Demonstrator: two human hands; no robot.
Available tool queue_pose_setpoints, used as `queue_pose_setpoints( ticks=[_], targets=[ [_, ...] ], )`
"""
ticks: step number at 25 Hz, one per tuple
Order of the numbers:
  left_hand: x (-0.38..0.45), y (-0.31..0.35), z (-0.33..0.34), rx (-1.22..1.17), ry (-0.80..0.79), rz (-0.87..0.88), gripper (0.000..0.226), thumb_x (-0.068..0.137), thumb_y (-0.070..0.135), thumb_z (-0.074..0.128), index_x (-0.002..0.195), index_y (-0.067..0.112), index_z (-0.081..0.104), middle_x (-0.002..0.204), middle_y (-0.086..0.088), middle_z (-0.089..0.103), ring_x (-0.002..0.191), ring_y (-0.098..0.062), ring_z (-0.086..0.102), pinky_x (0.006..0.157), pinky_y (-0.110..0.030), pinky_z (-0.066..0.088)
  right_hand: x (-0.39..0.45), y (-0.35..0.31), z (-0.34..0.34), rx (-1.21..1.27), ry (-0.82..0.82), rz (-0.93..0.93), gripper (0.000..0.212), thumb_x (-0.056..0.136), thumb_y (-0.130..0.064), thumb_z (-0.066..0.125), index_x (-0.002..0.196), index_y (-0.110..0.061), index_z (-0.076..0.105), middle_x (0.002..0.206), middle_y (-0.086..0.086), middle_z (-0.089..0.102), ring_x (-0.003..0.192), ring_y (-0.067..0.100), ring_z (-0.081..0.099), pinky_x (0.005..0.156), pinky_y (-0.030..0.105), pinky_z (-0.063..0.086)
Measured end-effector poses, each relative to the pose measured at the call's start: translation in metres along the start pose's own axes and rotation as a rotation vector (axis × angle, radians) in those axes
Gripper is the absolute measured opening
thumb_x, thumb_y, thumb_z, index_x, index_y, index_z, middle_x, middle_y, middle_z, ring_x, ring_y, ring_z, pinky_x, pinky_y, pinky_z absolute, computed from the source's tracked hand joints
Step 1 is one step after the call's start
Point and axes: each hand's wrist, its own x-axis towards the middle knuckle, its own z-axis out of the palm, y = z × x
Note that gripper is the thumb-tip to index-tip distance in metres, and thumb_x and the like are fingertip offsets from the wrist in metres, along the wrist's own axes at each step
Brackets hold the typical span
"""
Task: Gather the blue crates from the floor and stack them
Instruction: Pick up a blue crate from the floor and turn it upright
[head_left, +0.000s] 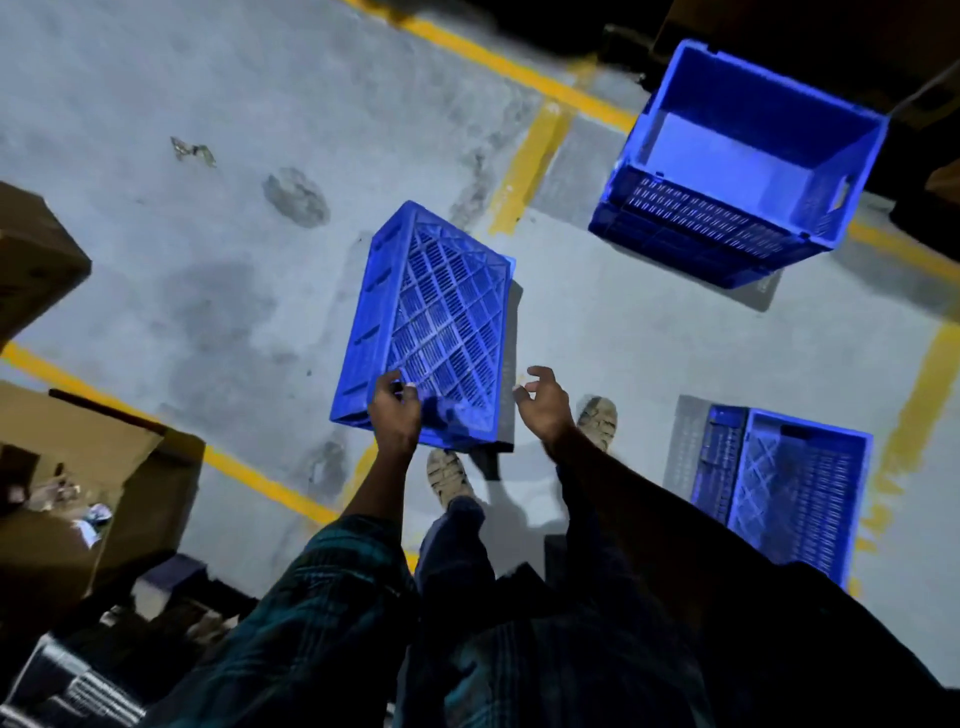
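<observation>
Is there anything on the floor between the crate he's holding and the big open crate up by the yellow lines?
Nothing visible. The left hand grips the upside-down crate; the right hand is open beside it. Only bare grey floor and a painted yellow line lie between it and the open crate.

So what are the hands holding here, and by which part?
The left hand grips the upside-down blue crate at its near edge, fingers on the lattice base. The right hand is open beside it, holding nothing.

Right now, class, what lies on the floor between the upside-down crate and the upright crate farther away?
In the head view, bare grey floor crossed by a yellow painted line; nothing else lies between the upside-down crate and upright crate.
</observation>
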Motion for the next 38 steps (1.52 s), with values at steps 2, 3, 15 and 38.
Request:
queue_pose_setpoints(
  ticks=[2, 3, 15, 38],
  targets=[
    [0.015, -0.021, -0.027, -0.004, 0.046, 0.037, 0.035, 0.094, 0.017, 0.06, 0.124, -0.001, 0.058, 0.114, -0.024, 0.066, 0.105, -0.034, 0.063, 0.089, -0.038, 0.047, -0.009, -0.011, 0.036, -0.013, -0.021, -0.001, 0.043, 0.091, -0.026, 0.062, 0.129, -0.008, 0.05, 0.116, 0.018, 0.068, 0.108, 0.034, 0.064, 0.091, 0.035, 0.048],
    [0.024, -0.032, -0.037, -0.002, 0.058, 0.038, 0.036, 0.094, 0.018, 0.06, 0.125, -0.001, 0.057, 0.116, -0.023, 0.065, 0.108, -0.035, 0.062, 0.091, -0.039, 0.047, -0.011, -0.017, 0.051, -0.013, -0.03, -0.007, 0.044, 0.09, -0.025, 0.063, 0.129, -0.007, 0.05, 0.115, 0.018, 0.068, 0.108, 0.033, 0.064, 0.091, 0.033, 0.047],
    [0.12, -0.123, -0.059, -0.162, -0.088, -0.307, 0.036, 0.094, 0.026, 0.061, 0.128, 0.013, 0.056, 0.112, -0.018, 0.062, 0.079, -0.027, 0.059, 0.08, -0.044, 0.053, 0.008, -0.026, 0.2, -0.144, -0.21, -0.063, 0.036, 0.08, -0.026, 0.073, 0.111, -0.011, 0.064, 0.107, 0.014, 0.069, 0.104, 0.029, 0.065, 0.091, 0.04, 0.052],
    [0.17, -0.199, -0.048, -0.3, -0.367, -0.509, 0.088, 0.084, 0.026, 0.078, 0.153, 0.009, 0.026, 0.145, -0.014, 0.046, 0.123, -0.033, 0.051, 0.091, -0.047, 0.046, 0.018, -0.059, 0.255, -0.049, 0.131, 0.104, 0.06, 0.071, -0.027, 0.072, 0.124, -0.007, 0.053, 0.121, 0.017, 0.052, 0.111, 0.037, 0.054, 0.096, 0.043, 0.046]
  ],
)
